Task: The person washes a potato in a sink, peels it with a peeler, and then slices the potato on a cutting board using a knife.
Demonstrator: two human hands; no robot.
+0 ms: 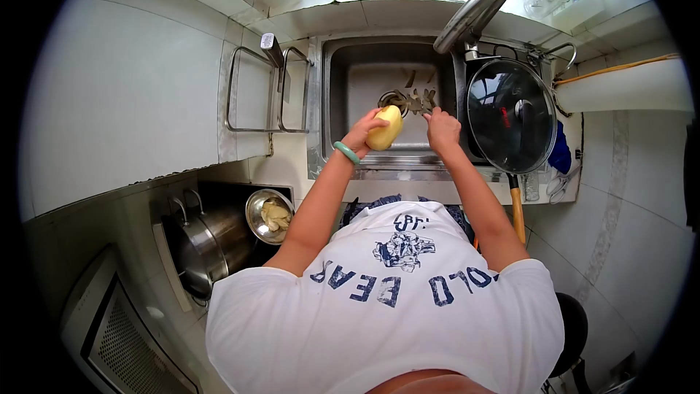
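Observation:
Over the sink, my left hand is closed around a peeled yellow potato. A green bangle circles that wrist. To the right of the potato and apart from it, my right hand has its fingers closed. A small tip shows at those fingers, but what they grip is too small to make out. Dark strips of peel lie on the sink bottom beyond the hands, around the drain.
A curved tap reaches over the sink's back right corner. To the right sits a pan with a glass lid, its wooden handle pointing toward me. Left stand a metal rack, a bowl with pale pieces and a steel pot.

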